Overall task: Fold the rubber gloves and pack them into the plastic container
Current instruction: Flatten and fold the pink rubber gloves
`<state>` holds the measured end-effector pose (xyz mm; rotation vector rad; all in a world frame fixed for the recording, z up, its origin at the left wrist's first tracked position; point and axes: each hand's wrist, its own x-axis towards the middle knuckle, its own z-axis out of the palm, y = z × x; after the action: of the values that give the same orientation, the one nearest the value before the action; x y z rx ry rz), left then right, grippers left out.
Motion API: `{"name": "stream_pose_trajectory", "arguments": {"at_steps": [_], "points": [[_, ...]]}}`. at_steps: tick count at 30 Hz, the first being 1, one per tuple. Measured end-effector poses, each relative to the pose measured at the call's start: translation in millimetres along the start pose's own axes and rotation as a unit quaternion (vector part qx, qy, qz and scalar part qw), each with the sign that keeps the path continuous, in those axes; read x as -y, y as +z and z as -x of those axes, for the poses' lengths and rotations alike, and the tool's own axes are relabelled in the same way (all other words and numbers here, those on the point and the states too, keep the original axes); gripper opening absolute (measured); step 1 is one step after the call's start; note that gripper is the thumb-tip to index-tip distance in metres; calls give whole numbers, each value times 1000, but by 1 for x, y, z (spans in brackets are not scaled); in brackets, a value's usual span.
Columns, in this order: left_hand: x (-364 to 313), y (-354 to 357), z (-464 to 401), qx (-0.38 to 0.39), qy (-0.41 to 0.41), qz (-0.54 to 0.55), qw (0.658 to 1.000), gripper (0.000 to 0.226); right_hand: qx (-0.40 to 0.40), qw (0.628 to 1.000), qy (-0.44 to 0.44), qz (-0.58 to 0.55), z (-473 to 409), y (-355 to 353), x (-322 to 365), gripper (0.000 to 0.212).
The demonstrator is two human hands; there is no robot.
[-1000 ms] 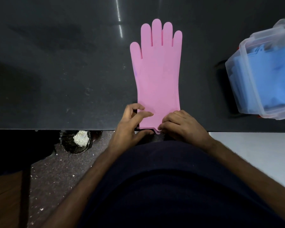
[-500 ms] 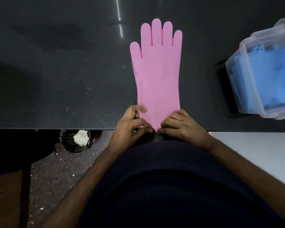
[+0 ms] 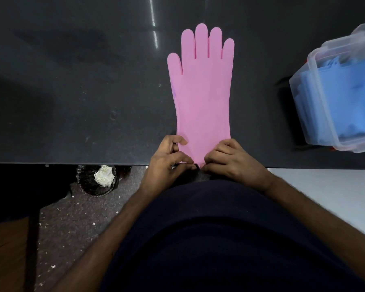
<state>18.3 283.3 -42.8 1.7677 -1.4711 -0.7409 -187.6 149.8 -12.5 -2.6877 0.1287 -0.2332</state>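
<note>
Pink glove (image 3: pixel 201 98) lies flat on tabletop (image 3: pixel 82 91), cuff at near edge. We pinch cuff w/ left hand (image 3: pixel 167 163) & right hand (image 3: pixel 230 161), fingers curled closed on it. Plastic container (image 3: pixel 316 114) sits well apart at right; bare tabletop to left.

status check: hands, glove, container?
Left hand and right hand pinching the pink glove at its cuff. Glove flat, unfolded. Plastic container open at right, blue gloves inside. Nothing blocking.

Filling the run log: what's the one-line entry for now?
pink glove flat, unfolded | both hands pinch cuff: left hand, right hand | plastic container holds blue gloves
</note>
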Motion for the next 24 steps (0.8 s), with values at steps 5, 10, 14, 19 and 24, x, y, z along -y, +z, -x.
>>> {"name": "stream_pose_trajectory", "arguments": {"at_steps": [5,10,14,19,24], "points": [[5,5,3,-19,21,-19,999,9,-6,999,-7,30,0,3,1,37],[4,5,3,-16,14,-34,999,16,-18,1000,6,10,1,6,0,32],[2,4,4,-16,15,-45,999,17,-22,1000,8,6,1,8,0,37],[-6,1,4,-30,39,-81,995,15,-47,999,20,4,-1,8,4,32],[-22,-6,3,-37,70,-167,983,21,-114,992,53,-21,-5,0,5,22]]}}
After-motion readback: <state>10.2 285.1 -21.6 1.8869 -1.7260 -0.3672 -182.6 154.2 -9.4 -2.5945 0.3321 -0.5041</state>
